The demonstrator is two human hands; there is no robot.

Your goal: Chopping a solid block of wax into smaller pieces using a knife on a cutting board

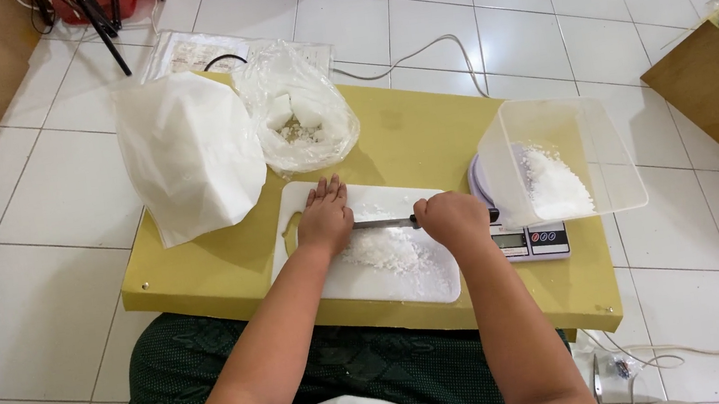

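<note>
The knife point(385, 223) lies crosswise over the white cutting board point(369, 275), its long axis running left to right, blade toward my left and handle toward my right. My right hand point(453, 219) is clenched around the handle, so that grip carries the tool. My left hand point(324, 216) lies flat and released, palm down, fingers pointing away from me, pressing on the far end of the blade or just beside it; I cannot tell whether the palm rests on the spine or on the board. Under and just in front of the blade sits a heap of white crumbly bits point(389, 254), nearer to me than the knife and between my two hands.

The board rests on the yellow worktop point(425, 138). To the right, touching the board's edge or nearly so, stands a kitchen scale point(531, 242) bearing a clear plastic tub point(600, 166) with more white crumbs in it. Beyond the board to the left are a clear bag point(297, 117) holding white chunks and a larger white bag point(187, 155) beside it. White floor tiles point(484, 19) lie all around.
</note>
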